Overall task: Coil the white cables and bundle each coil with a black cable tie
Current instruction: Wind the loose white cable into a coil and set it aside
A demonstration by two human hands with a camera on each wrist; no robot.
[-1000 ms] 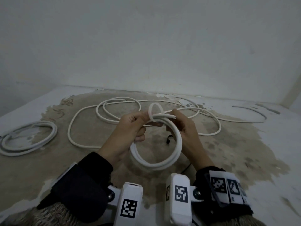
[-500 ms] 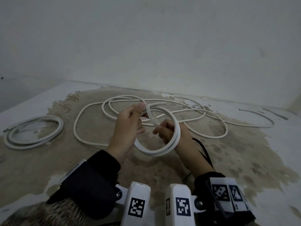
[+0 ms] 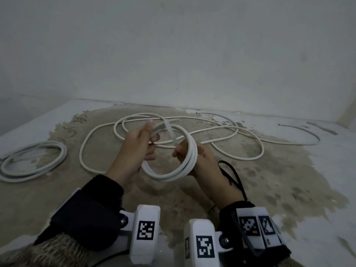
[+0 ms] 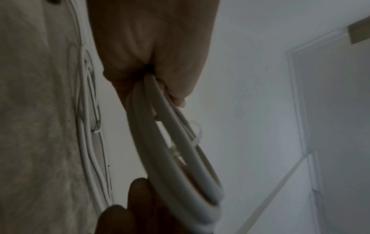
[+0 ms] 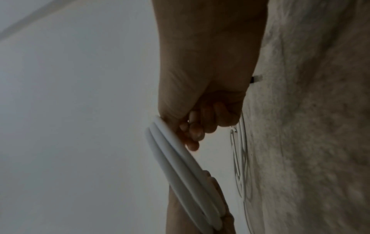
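Observation:
I hold a small coil of white cable (image 3: 174,173) upright above the floor between both hands. My left hand (image 3: 152,132) grips its upper left part, thumb on top; the left wrist view shows those fingers curled round the coil (image 4: 176,158). My right hand (image 3: 181,151) is curled round its right side (image 5: 180,166) and pinches the lower end of a thin pale strip (image 3: 171,134) that crosses the coil's opening. A black cable tie (image 3: 232,175) lies on the floor just right of my right wrist.
A long loose white cable (image 3: 240,151) sprawls in loops on the stained floor beyond my hands. A second coil of white cable (image 3: 32,162) lies at the far left. The white wall (image 3: 173,64) rises close behind.
My right hand slid from the top of the coil down to its right side. The coil turned more edge-on, and the pale strip now stands across its opening.

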